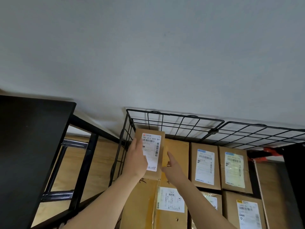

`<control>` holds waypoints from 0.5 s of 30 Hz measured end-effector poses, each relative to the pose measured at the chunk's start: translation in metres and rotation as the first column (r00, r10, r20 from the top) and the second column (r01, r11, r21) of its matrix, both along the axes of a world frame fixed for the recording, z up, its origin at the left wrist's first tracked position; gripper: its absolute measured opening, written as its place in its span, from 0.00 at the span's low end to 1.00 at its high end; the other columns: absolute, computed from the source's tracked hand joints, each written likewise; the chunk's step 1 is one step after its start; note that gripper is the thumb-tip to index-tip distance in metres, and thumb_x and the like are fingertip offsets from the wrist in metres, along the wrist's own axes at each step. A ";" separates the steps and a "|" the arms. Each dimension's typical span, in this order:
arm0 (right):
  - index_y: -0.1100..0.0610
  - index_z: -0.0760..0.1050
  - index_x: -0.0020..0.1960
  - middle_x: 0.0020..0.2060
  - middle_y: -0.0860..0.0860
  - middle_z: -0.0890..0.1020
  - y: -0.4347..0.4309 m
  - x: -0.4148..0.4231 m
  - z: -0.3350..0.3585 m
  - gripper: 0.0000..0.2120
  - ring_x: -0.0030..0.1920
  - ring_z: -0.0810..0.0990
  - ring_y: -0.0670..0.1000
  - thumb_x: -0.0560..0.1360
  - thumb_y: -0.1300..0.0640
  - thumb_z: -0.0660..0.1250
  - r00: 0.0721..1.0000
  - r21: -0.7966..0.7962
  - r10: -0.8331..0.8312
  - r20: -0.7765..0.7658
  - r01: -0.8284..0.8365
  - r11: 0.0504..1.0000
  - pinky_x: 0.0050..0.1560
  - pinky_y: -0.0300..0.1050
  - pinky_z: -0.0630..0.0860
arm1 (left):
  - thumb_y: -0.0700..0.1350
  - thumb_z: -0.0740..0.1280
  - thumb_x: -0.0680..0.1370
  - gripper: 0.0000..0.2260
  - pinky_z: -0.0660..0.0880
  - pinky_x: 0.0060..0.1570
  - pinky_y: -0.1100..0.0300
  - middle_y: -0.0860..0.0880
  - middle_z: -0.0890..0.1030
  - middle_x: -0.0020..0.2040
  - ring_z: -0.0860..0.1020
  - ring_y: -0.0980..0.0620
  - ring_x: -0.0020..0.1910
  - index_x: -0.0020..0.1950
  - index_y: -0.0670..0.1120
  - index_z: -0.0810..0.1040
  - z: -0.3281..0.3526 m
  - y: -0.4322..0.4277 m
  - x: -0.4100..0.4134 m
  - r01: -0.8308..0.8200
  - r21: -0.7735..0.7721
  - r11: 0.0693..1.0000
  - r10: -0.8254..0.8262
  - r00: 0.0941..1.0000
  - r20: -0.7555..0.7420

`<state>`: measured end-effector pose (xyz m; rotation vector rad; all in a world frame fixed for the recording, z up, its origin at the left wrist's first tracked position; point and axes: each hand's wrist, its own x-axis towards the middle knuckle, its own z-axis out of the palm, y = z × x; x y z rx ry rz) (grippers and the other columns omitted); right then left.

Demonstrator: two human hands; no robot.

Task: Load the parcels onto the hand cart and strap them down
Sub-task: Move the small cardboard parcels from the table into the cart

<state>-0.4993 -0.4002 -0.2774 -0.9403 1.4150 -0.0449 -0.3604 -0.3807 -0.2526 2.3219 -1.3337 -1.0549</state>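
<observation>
Background: plain grey-white wall [165, 55] fills the upper half of the view. Left side: a black shelf unit [33, 154] with a flat top and a metal frame, and light wood boards showing through the frame. Centre and right: black wire grid panels [181, 128] stand against the wall, joined at their corners.

Small cardboard parcel [151, 152]: held up in front of the left grid corner, above the stacked boxes. Its long axis runs near-vertical in the view, the top end leaning slightly toward the wall. The white shipping label faces the camera, with the printed code line at the upper end.

Left hand [136, 160]: wraps the parcel's left edge and grips it, with digits overlapping the label's left margin. Right hand [173, 167]: one straight digit lies against the parcel's right side; its other fingers are hidden, so I cannot tell whether it grips or only presses.

Below: a large taped box [171, 200] with a label, lying directly under the forearms. To the right are two upright labelled boxes [204, 166], side by side and touching, with more labelled boxes in front of them. An orange item [272, 152] sits under the right grid panel, too partly seen to identify.
</observation>
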 end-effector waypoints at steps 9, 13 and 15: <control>0.51 0.70 0.68 0.54 0.49 0.78 0.015 -0.033 0.064 0.19 0.38 0.75 0.44 0.77 0.61 0.59 0.985 -0.129 -0.036 -0.169 0.014 0.991 0.32 0.32 0.71 | 0.39 0.61 0.79 0.20 0.67 0.66 0.64 0.52 0.60 0.74 0.64 0.53 0.71 0.72 0.47 0.66 0.065 0.013 0.002 0.232 -0.031 0.972 -0.233 0.972 -0.032; 0.50 0.74 0.63 0.54 0.48 0.80 0.017 -0.034 0.110 0.16 0.38 0.75 0.43 0.78 0.61 0.59 0.984 -0.254 -0.033 -0.173 -0.012 0.967 0.29 0.29 0.67 | 0.42 0.61 0.80 0.19 0.64 0.61 0.69 0.54 0.62 0.74 0.66 0.55 0.69 0.70 0.50 0.68 0.109 0.013 0.012 0.343 -0.091 0.935 -0.339 0.939 0.051; 0.49 0.75 0.61 0.54 0.48 0.80 0.015 -0.027 0.134 0.15 0.38 0.75 0.42 0.78 0.60 0.59 0.986 -0.326 -0.030 -0.164 -0.025 0.945 0.29 0.29 0.67 | 0.43 0.61 0.80 0.17 0.65 0.62 0.66 0.54 0.64 0.72 0.68 0.55 0.66 0.69 0.51 0.70 0.136 0.014 0.017 0.349 -0.133 0.928 -0.342 0.937 0.071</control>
